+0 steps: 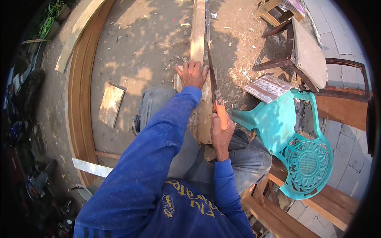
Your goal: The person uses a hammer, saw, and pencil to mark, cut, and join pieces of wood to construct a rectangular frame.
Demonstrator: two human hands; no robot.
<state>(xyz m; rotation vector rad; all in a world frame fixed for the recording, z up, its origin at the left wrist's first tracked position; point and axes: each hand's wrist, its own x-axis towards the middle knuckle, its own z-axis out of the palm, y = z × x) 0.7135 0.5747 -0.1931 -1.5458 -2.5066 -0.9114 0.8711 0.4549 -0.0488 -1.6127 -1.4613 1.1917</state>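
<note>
A long, narrow wooden plank [197, 39] runs away from me toward the far edge. Across its near part lies my left hand [192, 75], fingers spread and pressing down on the wood. My right hand [222, 135] is wrapped round the orange handle of a handsaw [213, 79]. The blade points away from me along the plank's right edge, where a thin strip seems to part from it. Whether the teeth are in the wood I cannot tell. Beneath the plank is a wooden support board [204, 127], between my knees.
To the right stand a turquoise plastic chair [274, 123], a flat wooden piece [268, 88] and a dark-framed chair [311, 51]. Long brown timbers [81, 87] lie on the left, near a loose square board [111, 105]. Wood chips litter the dirt ground.
</note>
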